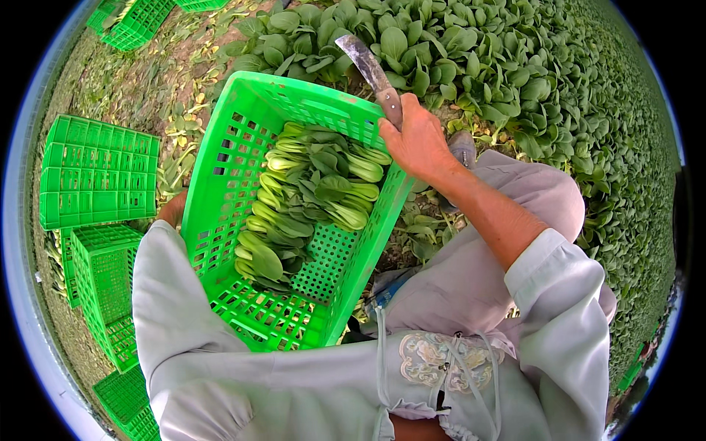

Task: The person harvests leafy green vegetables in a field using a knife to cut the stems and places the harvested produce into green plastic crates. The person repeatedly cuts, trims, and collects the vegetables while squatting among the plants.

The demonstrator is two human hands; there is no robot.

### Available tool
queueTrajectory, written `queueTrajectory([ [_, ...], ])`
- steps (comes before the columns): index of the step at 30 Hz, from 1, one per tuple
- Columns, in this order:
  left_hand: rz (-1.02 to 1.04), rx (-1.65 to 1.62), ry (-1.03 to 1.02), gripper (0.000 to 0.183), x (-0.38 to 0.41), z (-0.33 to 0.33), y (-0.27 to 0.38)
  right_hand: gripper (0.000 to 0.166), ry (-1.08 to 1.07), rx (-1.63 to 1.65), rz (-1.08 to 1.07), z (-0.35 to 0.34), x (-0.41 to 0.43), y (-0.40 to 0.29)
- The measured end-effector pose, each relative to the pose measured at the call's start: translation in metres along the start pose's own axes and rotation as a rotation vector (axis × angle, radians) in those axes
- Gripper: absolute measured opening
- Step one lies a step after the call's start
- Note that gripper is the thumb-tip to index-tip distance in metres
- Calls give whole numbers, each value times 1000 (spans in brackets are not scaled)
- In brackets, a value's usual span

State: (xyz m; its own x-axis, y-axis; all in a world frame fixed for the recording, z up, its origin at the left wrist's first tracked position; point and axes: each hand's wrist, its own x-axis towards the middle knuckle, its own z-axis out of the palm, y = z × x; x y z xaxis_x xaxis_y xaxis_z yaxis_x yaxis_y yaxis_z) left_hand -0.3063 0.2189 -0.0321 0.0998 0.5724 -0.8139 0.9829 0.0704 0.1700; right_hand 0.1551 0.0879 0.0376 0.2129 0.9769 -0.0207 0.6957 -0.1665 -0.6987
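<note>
A green plastic crate (212, 160) lies before me, tilted, with bok choy heads (309, 204) laid in rows inside and part of its perforated bottom showing. My right hand (416, 138) is at its upper right corner, closed around the wooden handle of a curved harvesting knife (367, 63), whose stained blade points up and left. My left hand (174, 208) is at the crate's left outer side, mostly hidden by the crate wall and my sleeve, so its grip cannot be made out.
Growing bok choy (496, 71) fills the field at the top and right. More green crates (99, 171) stand along the left, with others at the top left. Loose leaves (187, 118) litter the soil. A shoe (462, 149) shows beyond the crate's right side.
</note>
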Motion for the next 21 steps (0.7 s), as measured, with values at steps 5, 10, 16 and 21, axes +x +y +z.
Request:
queueTrajectory([
  [5, -44, 9, 35, 48, 4, 1, -17, 33, 22, 28, -58, 3, -4, 11],
  [10, -80, 41, 69, 47, 26, 39, -38, 33, -5, 42, -58, 7, -5, 16],
  [16, -109, 50, 142, 45, 30, 62, -54, 34, -23, 85, 3, -1, -7, 18],
  [21, -134, 35, 233, 44, 27, 73, -71, 33, 38, 130, -22, 11, -8, 5],
])
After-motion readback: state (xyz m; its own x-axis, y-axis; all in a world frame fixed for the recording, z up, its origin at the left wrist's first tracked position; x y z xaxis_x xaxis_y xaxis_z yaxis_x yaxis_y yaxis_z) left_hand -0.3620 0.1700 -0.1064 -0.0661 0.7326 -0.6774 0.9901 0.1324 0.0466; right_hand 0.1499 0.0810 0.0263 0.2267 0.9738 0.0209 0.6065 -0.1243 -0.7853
